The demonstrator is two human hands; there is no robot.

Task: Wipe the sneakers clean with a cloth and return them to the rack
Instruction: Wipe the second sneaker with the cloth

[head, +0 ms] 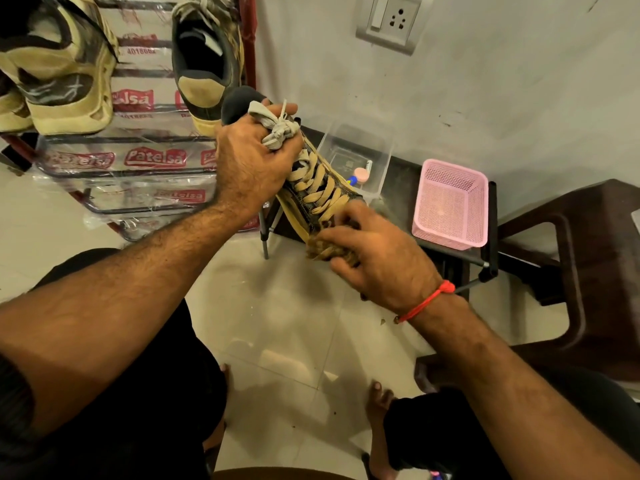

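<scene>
Sneaker (320, 188) hung in mid-air beside the rack (138, 168), the left hand (252, 161) clenched on its laces and tongue. The right hand (377, 251) pressed a brown cloth (323, 251) to the toe; short, firm strokes would suit.

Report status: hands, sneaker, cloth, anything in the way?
Left hand grips sneaker at the laces. Right hand presses cloth on its toe. Other sneakers on rack. Nothing in the way.
</scene>
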